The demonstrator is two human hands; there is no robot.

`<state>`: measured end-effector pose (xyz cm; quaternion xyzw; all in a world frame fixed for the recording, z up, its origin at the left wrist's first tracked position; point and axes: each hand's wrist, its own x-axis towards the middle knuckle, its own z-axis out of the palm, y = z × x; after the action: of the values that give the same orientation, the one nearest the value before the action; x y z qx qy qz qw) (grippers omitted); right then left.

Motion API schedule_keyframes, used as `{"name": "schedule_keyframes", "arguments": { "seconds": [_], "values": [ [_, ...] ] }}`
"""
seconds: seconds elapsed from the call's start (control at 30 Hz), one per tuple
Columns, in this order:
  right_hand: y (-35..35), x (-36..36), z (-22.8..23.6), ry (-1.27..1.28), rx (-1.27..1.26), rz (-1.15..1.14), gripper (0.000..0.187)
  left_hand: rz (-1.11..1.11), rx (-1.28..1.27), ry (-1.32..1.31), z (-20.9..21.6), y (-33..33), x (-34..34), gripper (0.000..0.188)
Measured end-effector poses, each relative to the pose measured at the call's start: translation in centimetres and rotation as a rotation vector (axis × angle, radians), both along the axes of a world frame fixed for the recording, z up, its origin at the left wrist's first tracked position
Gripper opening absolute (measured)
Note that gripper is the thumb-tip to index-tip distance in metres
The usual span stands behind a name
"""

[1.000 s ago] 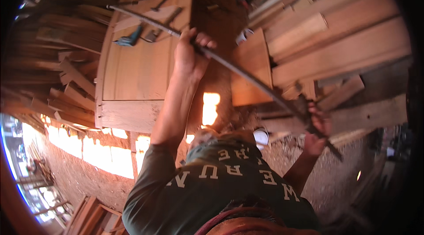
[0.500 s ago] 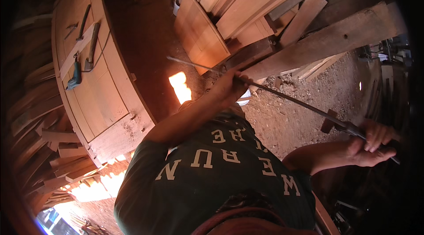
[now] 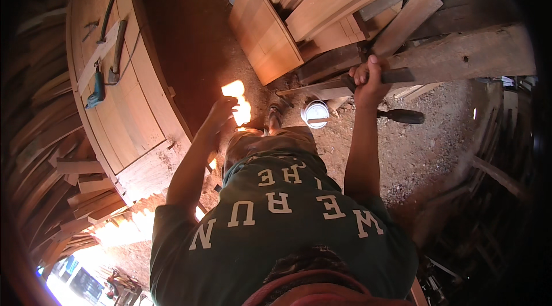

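Observation:
My right hand (image 3: 369,79) is closed around a bar clamp, a long tool with a dark metal bar and a dark rounded handle (image 3: 401,116) that shows past my wrist. The bar runs beside a heavy wooden beam (image 3: 483,53); whether it touches the beam I cannot tell. My left hand (image 3: 221,110) hangs near the side of the panelled wooden door, its fingers loosely apart against a bright patch of light. Nothing shows in it.
The wooden door (image 3: 123,110) at left carries a teal power drill (image 3: 96,87), a hammer-like tool (image 3: 118,47) and other tools. Boards and a panel (image 3: 267,30) lean at the back. A white bucket (image 3: 315,114) stands on the shaving-strewn floor by my feet. Stacked wood lines the left.
My left hand has let go of the bar and dropped to the left. My right hand has moved from the far right inward and forward, bringing the clamp beside the beam.

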<state>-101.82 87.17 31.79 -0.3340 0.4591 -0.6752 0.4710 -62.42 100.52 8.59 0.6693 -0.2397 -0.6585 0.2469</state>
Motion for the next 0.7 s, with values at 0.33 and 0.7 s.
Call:
{"name": "schedule_keyframes", "arguments": {
  "seconds": [0.33,0.7],
  "values": [
    [-7.7,-10.0,-13.1,0.151,0.312,-0.244,0.026,0.110,0.056,-0.182,-0.3,12.5,3.4,0.023],
    [-12.1,-18.8,-18.3,0.822,0.361,-0.458,0.059,-0.092,-0.138,-0.505,-3.1,11.4,0.5,0.036]
  ]
}}
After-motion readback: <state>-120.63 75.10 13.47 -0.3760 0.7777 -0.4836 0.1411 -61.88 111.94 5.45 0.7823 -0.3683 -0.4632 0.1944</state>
